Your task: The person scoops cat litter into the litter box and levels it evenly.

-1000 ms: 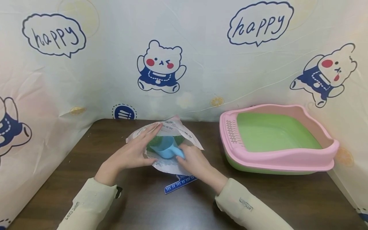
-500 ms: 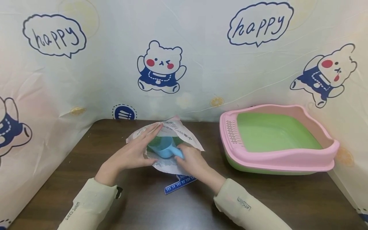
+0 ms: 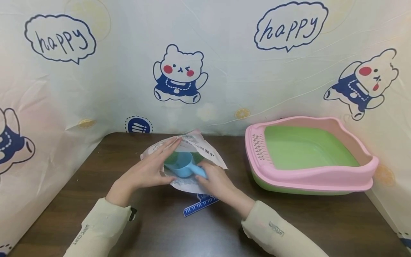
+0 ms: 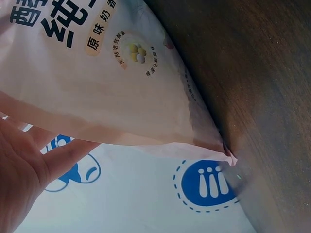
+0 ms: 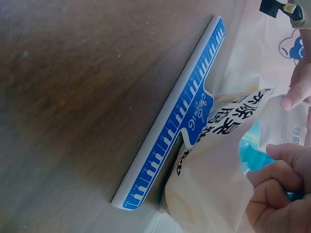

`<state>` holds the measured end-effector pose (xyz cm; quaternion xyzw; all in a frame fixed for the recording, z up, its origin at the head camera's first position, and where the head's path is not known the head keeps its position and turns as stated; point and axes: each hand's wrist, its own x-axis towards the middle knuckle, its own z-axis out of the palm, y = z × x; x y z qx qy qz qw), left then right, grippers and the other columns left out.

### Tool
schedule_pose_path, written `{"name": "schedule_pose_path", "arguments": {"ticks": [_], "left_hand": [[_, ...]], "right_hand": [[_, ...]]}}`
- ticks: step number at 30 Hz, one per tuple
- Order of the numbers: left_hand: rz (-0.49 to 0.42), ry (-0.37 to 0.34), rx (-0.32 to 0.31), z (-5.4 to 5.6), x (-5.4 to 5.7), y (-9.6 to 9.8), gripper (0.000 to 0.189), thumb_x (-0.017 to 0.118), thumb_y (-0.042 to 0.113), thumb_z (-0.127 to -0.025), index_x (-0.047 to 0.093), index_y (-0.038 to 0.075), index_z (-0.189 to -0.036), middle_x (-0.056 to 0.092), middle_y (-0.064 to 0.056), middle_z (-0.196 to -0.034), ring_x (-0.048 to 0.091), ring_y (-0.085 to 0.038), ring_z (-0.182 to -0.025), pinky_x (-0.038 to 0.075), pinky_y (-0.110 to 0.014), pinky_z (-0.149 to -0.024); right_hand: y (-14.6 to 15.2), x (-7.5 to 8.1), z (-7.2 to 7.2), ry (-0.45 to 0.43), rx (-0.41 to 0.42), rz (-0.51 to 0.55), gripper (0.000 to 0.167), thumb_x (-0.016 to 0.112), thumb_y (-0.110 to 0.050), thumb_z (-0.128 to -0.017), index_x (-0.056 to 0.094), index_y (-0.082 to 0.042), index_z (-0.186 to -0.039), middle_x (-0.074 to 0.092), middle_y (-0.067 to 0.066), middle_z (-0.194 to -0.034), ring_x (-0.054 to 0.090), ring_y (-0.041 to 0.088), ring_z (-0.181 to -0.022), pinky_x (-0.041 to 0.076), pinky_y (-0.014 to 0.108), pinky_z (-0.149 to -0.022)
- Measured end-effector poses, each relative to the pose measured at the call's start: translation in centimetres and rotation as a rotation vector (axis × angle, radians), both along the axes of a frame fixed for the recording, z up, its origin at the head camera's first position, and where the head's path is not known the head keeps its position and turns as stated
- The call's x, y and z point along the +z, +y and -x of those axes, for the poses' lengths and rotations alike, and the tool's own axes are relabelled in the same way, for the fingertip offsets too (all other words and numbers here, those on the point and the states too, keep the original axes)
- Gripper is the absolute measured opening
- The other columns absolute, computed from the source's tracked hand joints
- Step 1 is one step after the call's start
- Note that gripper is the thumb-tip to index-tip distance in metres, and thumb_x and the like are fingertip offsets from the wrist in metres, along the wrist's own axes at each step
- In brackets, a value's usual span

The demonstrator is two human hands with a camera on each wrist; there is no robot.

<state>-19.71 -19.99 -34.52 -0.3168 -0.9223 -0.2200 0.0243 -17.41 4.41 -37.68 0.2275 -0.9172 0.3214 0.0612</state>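
Observation:
In the middle of the head view, an opened white and pink bag (image 3: 205,144) with printed writing stands on the table. Green contents (image 3: 197,157) show inside its mouth. My left hand (image 3: 144,173) is spread with straight fingers along the bag's left side, its thumb at the near rim. My right hand (image 3: 218,180) grips the handle of a light blue scoop (image 3: 183,167), whose cup sits in the bag's mouth. The right wrist view shows the curled right fingers (image 5: 277,194) beside the scoop (image 5: 252,150), which the bag partly hides.
A blue and white clip with a piano-key print (image 5: 170,126) lies on the table (image 3: 154,228), near side of the bag. At the right stands a green litter box with a pink rim (image 3: 308,178). A printed curtain (image 3: 224,78) hangs behind the table.
The scoop has shifted and tilted slightly in the bag's mouth with my right hand. My left hand, the bag, the clip and the litter box look the same.

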Motion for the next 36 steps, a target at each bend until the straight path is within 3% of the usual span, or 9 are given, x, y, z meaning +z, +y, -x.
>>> {"name": "schedule_pose_path", "arguments": {"ticks": [3, 12, 22, 36], "left_hand": [[-0.001, -0.002, -0.001, 0.0, 0.0, 0.0, 0.11, 0.081, 0.032, -0.078, 0.009, 0.032, -0.161, 0.011, 0.001, -0.169, 0.02, -0.03, -0.153, 0.036, -0.061, -0.111], [0.001, -0.022, 0.005, -0.1, 0.1, -0.1, 0.111, 0.082, 0.032, -0.078, 0.009, 0.033, -0.161, 0.011, -0.001, -0.169, 0.018, -0.031, -0.153, 0.037, -0.062, -0.11], [-0.007, -0.008, 0.004, -0.1, 0.1, -0.1, 0.112, 0.083, 0.034, -0.076, 0.008, 0.034, -0.16, 0.01, 0.004, -0.169, 0.017, -0.029, -0.154, 0.038, -0.062, -0.109], [-0.021, -0.002, -0.02, 0.0, 0.1, -0.2, 0.111, 0.083, 0.031, -0.076, 0.011, 0.029, -0.161, 0.012, 0.003, -0.169, 0.017, -0.028, -0.154, 0.034, -0.063, -0.112]], "right_hand": [[0.2, 0.1, -0.2, -0.003, 0.02, 0.018, 0.031, 0.069, -0.015, -0.091, 0.066, 0.0, -0.118, 0.069, 0.01, -0.097, 0.06, 0.019, -0.077, 0.051, 0.032, -0.071], [1.4, 0.1, -1.0, -0.119, 0.056, 0.093, 0.037, 0.067, -0.016, -0.094, 0.062, -0.001, -0.127, 0.069, 0.012, -0.116, 0.059, 0.02, -0.088, 0.051, 0.032, -0.076], [3.0, 0.2, -1.9, -0.13, 0.025, 0.123, 0.033, 0.067, -0.015, -0.094, 0.062, -0.003, -0.124, 0.066, 0.009, -0.108, 0.057, 0.02, -0.087, 0.05, 0.034, -0.077], [5.3, 0.5, -3.1, -0.15, 0.052, 0.162, 0.033, 0.067, -0.014, -0.094, 0.062, -0.011, -0.126, 0.065, 0.004, -0.103, 0.056, 0.015, -0.083, 0.048, 0.025, -0.07]]}}
